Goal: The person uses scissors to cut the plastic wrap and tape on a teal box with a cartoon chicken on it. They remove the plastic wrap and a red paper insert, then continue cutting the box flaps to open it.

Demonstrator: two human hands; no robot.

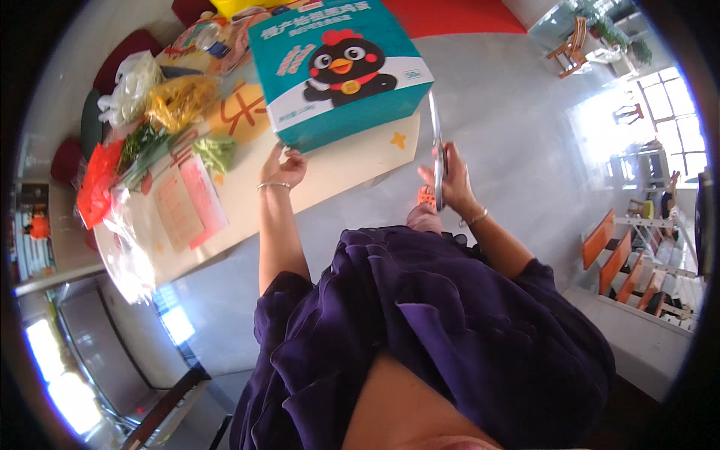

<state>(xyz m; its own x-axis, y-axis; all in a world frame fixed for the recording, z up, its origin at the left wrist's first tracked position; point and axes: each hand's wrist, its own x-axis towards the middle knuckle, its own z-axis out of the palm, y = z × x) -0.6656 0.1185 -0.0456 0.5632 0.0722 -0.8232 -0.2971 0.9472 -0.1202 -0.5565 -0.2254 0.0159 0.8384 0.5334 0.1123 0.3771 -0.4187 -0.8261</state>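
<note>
A large teal and white cardboard box (354,118) with a cartoon black chicken stands on the table, close to its long edge. My left hand (286,167) is at the box's lower near corner, fingers curled; whether they touch it cannot be told. In my right hand (453,177) is a metal tool (438,163) with a long thin blade, possibly scissors, held upright in the view beside the box's right side. Its tip is close to the box's right corner.
On the table (315,185) to the left lie a yellow plastic bag (183,102), a whitish plastic bag (132,87), leafy greens (140,143), a red bag (100,183), a crumpled green cloth or wrapper (215,152) and red-and-white paper (202,199). Orange-brown steps (616,259) stand far right.
</note>
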